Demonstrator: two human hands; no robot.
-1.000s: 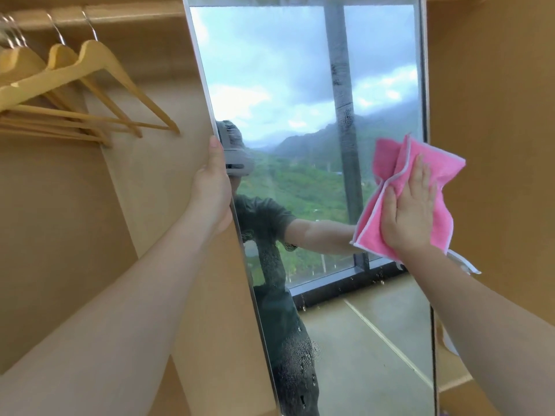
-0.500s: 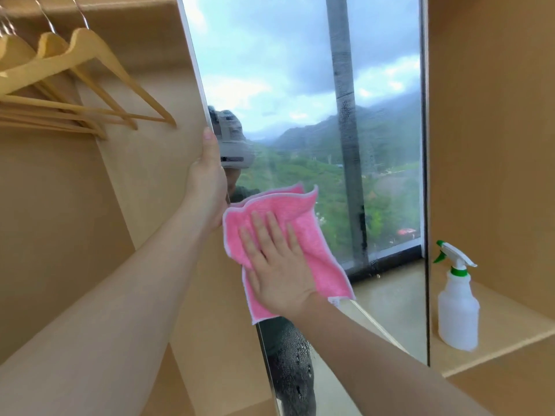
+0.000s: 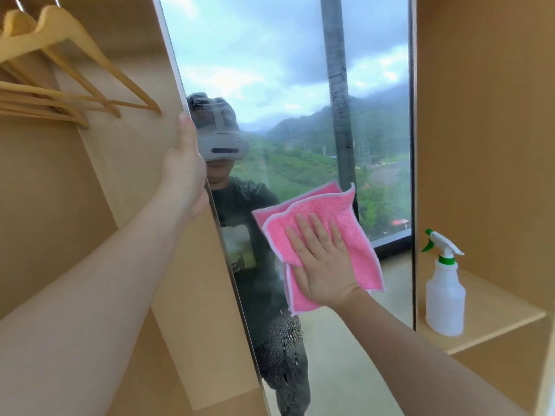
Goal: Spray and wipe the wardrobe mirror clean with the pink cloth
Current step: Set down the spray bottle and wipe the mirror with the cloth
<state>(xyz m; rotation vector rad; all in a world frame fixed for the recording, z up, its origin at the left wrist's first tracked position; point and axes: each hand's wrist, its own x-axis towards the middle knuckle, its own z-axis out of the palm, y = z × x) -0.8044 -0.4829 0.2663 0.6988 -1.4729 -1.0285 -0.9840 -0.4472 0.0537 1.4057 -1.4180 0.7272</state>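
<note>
A right hand [image 3: 326,262] presses flat, fingers spread, on the pink cloth [image 3: 321,235] against the wardrobe mirror [image 3: 285,70]; the left hand [image 3: 186,169] grips the mirror's edge.

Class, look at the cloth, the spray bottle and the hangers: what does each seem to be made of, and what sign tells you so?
Pink cloth: probably microfibre, matt, with a nubby looped pile and a pale stitched edge.
Spray bottle: looks like translucent whitish plastic with a smooth, slightly cloudy body; its white and green trigger head also looks plastic.
Hangers: apparently pale wood with a smooth satin finish and an even tan colour; the grain is too blurred to confirm.
</note>
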